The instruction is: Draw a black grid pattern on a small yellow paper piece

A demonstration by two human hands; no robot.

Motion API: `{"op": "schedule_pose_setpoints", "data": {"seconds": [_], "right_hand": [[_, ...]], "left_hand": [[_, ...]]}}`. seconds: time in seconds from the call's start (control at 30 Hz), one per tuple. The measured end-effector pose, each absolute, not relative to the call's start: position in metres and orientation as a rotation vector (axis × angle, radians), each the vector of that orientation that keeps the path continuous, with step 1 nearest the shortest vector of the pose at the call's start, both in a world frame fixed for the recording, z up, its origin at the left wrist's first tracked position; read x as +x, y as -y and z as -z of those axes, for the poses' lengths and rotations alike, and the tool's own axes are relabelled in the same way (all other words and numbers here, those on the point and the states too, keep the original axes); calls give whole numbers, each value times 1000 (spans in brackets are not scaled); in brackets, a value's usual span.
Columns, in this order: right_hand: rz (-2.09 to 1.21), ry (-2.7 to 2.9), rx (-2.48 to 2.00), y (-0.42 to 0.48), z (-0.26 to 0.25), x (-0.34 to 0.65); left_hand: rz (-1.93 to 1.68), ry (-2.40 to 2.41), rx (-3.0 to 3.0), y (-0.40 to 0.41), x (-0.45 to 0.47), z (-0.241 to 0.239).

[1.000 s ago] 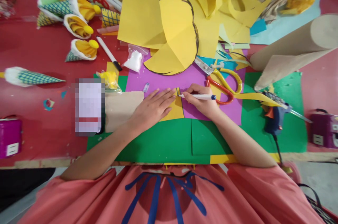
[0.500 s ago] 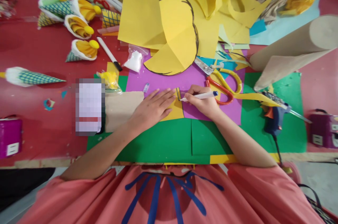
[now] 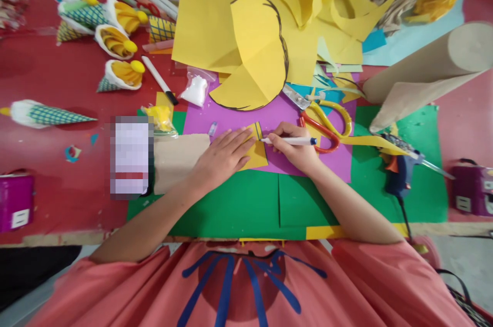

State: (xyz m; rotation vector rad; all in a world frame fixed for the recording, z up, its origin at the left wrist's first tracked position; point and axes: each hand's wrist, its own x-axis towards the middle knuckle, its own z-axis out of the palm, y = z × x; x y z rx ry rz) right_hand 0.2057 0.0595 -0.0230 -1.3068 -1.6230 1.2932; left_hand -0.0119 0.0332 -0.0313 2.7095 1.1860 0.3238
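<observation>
A small yellow paper piece [image 3: 257, 154] with a dark line along its edge lies on purple paper [image 3: 239, 116] over green sheets [image 3: 246, 204] on a cluttered red table [image 3: 50, 162], under the flat, spread left hand [image 3: 223, 156], while the right hand [image 3: 295, 150], just beside, pinches a white pen [image 3: 288, 140] at its edge.

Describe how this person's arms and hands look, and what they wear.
Both forearms are bare from above the elbow down. The left hand and right hand wear no gloves; no rings, watch or bracelets show. Short coral-pink sleeves belong to a top with dark blue stripes on its front.
</observation>
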Motion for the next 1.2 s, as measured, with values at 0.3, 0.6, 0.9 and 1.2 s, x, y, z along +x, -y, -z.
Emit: {"op": "schedule_pose_setpoints", "data": {"seconds": [0.3, 0.6, 0.9, 1.2], "right_hand": [[-1242, 1690, -1314, -60, 24, 204], [-1290, 1704, -1319, -61, 20, 204], [-1366, 1495, -1268, -61, 21, 206], [-1272, 1650, -1285, -60, 24, 206]], "left_hand": [[-343, -1184, 2693, -33, -12, 31], [-348, -1181, 2747, -34, -12, 31], [-278, -1242, 2688, -34, -12, 30], [-357, -1188, 2770, -35, -13, 27]]}}
